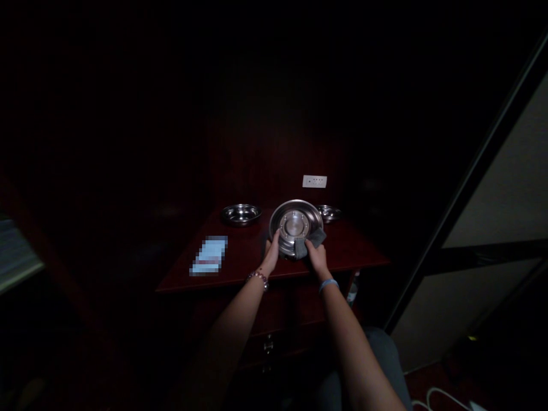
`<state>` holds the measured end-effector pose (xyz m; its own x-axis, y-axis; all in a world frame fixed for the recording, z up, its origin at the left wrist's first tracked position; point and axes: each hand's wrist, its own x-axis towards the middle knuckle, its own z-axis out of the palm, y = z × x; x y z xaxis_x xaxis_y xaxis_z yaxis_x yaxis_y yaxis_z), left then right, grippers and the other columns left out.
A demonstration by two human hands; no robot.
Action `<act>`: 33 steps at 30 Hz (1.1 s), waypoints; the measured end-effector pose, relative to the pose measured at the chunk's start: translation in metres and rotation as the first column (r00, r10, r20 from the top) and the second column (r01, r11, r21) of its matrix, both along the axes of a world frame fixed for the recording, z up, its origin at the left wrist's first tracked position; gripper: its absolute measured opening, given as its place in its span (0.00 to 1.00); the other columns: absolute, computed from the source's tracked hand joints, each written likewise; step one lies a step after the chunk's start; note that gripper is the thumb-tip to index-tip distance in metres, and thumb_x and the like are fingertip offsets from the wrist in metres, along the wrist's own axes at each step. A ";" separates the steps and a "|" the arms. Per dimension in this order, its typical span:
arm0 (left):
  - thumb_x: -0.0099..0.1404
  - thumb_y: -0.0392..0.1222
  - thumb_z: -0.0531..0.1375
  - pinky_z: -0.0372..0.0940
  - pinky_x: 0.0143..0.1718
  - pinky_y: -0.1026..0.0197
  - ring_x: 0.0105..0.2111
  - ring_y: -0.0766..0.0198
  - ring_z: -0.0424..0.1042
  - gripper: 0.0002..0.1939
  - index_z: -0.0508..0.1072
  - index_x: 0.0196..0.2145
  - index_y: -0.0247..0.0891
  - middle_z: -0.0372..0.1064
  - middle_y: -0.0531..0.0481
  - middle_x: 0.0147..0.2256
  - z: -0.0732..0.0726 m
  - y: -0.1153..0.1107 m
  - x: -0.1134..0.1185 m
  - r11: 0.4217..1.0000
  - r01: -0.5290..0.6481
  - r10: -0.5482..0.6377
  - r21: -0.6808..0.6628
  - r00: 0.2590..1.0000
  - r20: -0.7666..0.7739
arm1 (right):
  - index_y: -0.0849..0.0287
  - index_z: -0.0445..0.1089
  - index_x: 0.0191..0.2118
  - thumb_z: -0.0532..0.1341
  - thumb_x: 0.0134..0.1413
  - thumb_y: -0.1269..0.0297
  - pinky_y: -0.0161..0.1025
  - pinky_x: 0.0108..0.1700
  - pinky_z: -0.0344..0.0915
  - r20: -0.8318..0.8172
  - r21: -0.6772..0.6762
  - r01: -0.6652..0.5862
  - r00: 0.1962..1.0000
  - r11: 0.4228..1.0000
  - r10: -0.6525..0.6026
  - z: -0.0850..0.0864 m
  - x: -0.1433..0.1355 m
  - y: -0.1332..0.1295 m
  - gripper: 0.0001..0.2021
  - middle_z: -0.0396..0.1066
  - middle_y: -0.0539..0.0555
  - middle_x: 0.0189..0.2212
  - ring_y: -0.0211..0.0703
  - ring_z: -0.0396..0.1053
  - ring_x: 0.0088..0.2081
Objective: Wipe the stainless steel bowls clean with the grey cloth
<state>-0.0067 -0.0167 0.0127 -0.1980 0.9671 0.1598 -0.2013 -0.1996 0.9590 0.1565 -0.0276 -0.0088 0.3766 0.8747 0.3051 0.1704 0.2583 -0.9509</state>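
Note:
A round, shiny metal plate (294, 206) with a raised rim is tilted up above the desk, its ringed centre facing me. My left hand (271, 254) grips its lower left edge, thumb over the front. At the lower right, my right hand (315, 255) presses a grey cloth (301, 249) against the plate's rim, with part of the cloth spreading out to the right. Behind, a second metal plate (241, 214) rests on the desk to the left. Another metal plate (329, 213) lies to the right, partly hidden by the held one.
The dark red wooden desk (248, 251) carries a pixelated pale-blue sheet-like item (209, 256) on its left. A white socket panel (314, 181) is on the back wall. Drawers with a metal handle (268, 345) and a bottle (353, 290) sit below the desktop.

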 end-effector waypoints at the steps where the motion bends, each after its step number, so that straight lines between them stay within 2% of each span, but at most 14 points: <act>1: 0.68 0.56 0.57 0.58 0.62 0.59 0.61 0.57 0.65 0.29 0.68 0.59 0.33 0.67 0.39 0.60 0.002 -0.002 0.001 1.000 -0.007 0.007 -0.003 1.000 0.006 | 0.64 0.79 0.40 0.61 0.51 0.53 0.39 0.47 0.69 -0.004 0.001 0.003 1.000 1.000 -0.003 0.000 0.000 0.000 0.19 0.80 0.60 0.39 0.52 0.77 0.45; 6: 0.70 0.49 0.57 0.57 0.63 0.58 0.61 0.58 0.65 0.24 0.70 0.58 0.34 0.67 0.42 0.60 0.007 -0.008 0.006 0.997 0.056 -0.056 0.053 0.998 0.013 | 0.65 0.79 0.40 0.61 0.52 0.52 0.40 0.47 0.69 0.005 -0.006 0.040 0.999 0.999 -0.040 0.000 -0.001 -0.001 0.20 0.80 0.62 0.40 0.53 0.78 0.45; 11: 0.68 0.42 0.59 0.55 0.65 0.55 0.61 0.58 0.66 0.22 0.70 0.58 0.35 0.68 0.43 0.59 0.005 -0.006 0.007 0.994 0.083 -0.084 0.073 0.996 0.012 | 0.65 0.79 0.38 0.61 0.52 0.51 0.40 0.46 0.69 0.020 -0.012 0.056 0.998 0.998 -0.056 -0.001 -0.002 -0.001 0.20 0.80 0.63 0.40 0.53 0.78 0.44; 17: 0.66 0.41 0.62 0.56 0.64 0.57 0.60 0.60 0.67 0.21 0.72 0.56 0.36 0.70 0.43 0.58 0.000 -0.001 0.006 0.993 0.051 -0.050 0.103 0.999 -0.009 | 0.64 0.79 0.38 0.62 0.51 0.52 0.40 0.45 0.70 0.006 -0.017 0.055 0.998 0.998 -0.055 0.001 -0.003 -0.002 0.19 0.80 0.63 0.39 0.53 0.78 0.43; 22: 0.66 0.41 0.61 0.57 0.63 0.58 0.58 0.60 0.69 0.16 0.74 0.51 0.35 0.71 0.42 0.57 -0.001 -0.001 0.005 0.990 0.080 -0.078 0.114 0.997 -0.020 | 0.64 0.79 0.37 0.61 0.51 0.51 0.41 0.45 0.70 -0.023 -0.001 0.057 0.998 0.998 -0.057 -0.002 -0.002 0.000 0.19 0.80 0.63 0.38 0.54 0.78 0.43; 26: 0.65 0.41 0.63 0.56 0.64 0.55 0.60 0.58 0.67 0.19 0.72 0.53 0.35 0.70 0.40 0.58 -0.003 0.000 0.006 0.987 0.090 -0.087 0.130 0.996 -0.031 | 0.65 0.79 0.39 0.61 0.51 0.50 0.40 0.46 0.70 -0.074 0.042 0.081 0.994 0.996 -0.078 -0.003 -0.001 0.003 0.21 0.80 0.63 0.39 0.53 0.78 0.44; 28: 0.63 0.40 0.64 0.55 0.64 0.53 0.60 0.57 0.67 0.21 0.72 0.54 0.35 0.70 0.39 0.58 -0.006 0.001 0.006 0.979 0.141 -0.133 0.148 0.989 -0.063 | 0.65 0.79 0.40 0.61 0.52 0.51 0.40 0.46 0.70 -0.096 0.054 0.088 0.992 0.995 -0.082 -0.003 -0.001 0.003 0.21 0.80 0.62 0.39 0.53 0.78 0.44; 31: 0.59 0.39 0.66 0.56 0.64 0.50 0.57 0.54 0.69 0.22 0.74 0.51 0.32 0.72 0.37 0.55 -0.010 0.005 0.007 0.960 0.235 -0.212 0.152 0.965 -0.151 | 0.65 0.79 0.39 0.61 0.52 0.51 0.40 0.46 0.71 -0.086 0.049 0.073 0.994 0.996 -0.068 -0.004 -0.002 0.001 0.20 0.80 0.62 0.39 0.53 0.78 0.43; 33: 0.58 0.38 0.66 0.56 0.64 0.50 0.56 0.53 0.71 0.21 0.75 0.49 0.30 0.73 0.36 0.53 -0.011 0.007 0.006 0.965 0.223 -0.197 0.141 0.964 -0.180 | 0.65 0.79 0.40 0.62 0.52 0.51 0.40 0.46 0.71 -0.077 0.042 0.061 0.995 0.997 -0.057 -0.004 -0.002 0.001 0.20 0.80 0.62 0.39 0.52 0.78 0.43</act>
